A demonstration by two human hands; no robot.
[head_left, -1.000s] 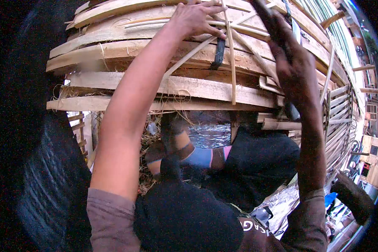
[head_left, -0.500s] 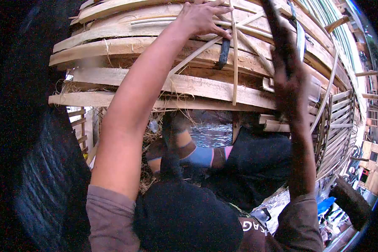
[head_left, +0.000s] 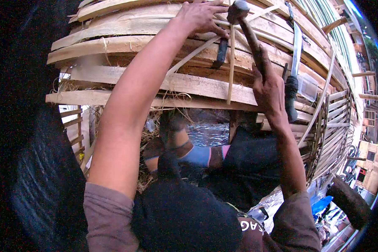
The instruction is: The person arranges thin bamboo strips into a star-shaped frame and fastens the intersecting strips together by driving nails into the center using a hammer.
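My left hand (head_left: 200, 17) lies on the wooden slats, fingers spread, around the spot where thin bamboo strips (head_left: 231, 67) cross. Whether a nail is under its fingertips cannot be seen. In my right hand (head_left: 271, 90) is a hammer (head_left: 253, 42), gripped by its handle. The hammer's head is over the crossing, close to my left fingertips. A short black object (head_left: 220, 53) sits just below my left thumb. To the right of my right hand rests a machete with a dark wrapped handle (head_left: 291, 90), its blade (head_left: 297, 46) pointing away.
Long wooden slats (head_left: 126, 42) form a curved platform before me. A clear plastic container (head_left: 307, 87) stands beside the machete. A slatted bamboo panel (head_left: 334, 126) is at the right. Loose fibres (head_left: 178, 94) hang off the slats' near edge. Below, a blue bag or cloth (head_left: 322, 206) shows.
The hammer has swung down and left, its head now at the strip crossing. My right hand has moved left, uncovering the machete. My left hand stays in place.
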